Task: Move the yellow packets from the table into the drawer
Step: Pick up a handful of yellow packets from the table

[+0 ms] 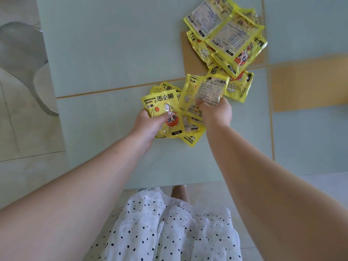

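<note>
Standing at the near edge of a pale green table (105,53), the person wears a white dress with black dots (169,228), which fills the near centre of the view. Both bare forearms reach forward over the tabletop. The left hand (148,125) grasps a stack of yellow packets (165,113), thumb pressed on the face of the top one, which reads "HAND WARMER" and bears a red cartoon figure; further packets fan out beneath and to the right of it, whether held or lying on the table cannot be told. Just to the right, the right hand (216,112) has its fingers curled round two packets (205,91), one showing its clear printed back, raised at a tilt. Touching these on the far right lies a single packet (239,87) flat on the table. Beyond it, at the far right, a loose pile of packets (226,32) rests overlapping, some face up, some back up, partly on a tan inlaid panel (305,85) set into the table surface. Thin tan lines cross the tabletop. At the far left, off the table, a grey chair (24,59) stands on a light tiled floor (18,140). No drawer is visible.
</note>
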### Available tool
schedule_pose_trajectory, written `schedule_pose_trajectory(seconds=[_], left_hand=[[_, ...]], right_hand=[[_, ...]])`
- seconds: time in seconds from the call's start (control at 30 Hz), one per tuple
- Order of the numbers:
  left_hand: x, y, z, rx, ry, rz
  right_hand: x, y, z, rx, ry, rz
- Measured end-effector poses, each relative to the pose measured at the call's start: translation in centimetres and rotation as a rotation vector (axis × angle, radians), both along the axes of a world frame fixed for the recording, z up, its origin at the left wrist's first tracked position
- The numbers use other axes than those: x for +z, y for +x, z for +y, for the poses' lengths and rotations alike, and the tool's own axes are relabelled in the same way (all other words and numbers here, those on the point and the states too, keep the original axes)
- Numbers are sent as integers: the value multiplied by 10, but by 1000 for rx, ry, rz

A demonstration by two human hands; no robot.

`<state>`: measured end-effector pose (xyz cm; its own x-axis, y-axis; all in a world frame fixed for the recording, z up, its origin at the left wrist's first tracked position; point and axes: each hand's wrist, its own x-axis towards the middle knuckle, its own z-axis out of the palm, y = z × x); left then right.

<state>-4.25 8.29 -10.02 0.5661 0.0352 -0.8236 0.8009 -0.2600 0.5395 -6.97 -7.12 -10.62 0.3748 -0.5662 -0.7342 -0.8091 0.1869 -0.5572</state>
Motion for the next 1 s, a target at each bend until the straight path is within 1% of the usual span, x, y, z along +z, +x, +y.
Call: schedule_pose_trajectory(seconds=[0.17, 0.47, 0.63, 0.83, 0.93, 1.0], left_hand=[[-3, 0, 2, -6, 11, -4], [-4, 2, 3, -20, 61, -11], [-7, 11, 1, -83, 115, 5], [-6, 18, -6, -164, 134, 10], [-6, 16, -3, -184, 126, 2], [-4, 15, -1, -195, 107, -10]], right_hand=[[-1, 2, -2, -9, -11, 21], [-1, 11, -2, 130, 35, 5], [-3, 10, -6, 165, 96, -31], [-2, 10, -15, 128, 187, -105], [0, 9, -15, 120, 198, -135], [4, 5, -15, 78, 195, -171]])
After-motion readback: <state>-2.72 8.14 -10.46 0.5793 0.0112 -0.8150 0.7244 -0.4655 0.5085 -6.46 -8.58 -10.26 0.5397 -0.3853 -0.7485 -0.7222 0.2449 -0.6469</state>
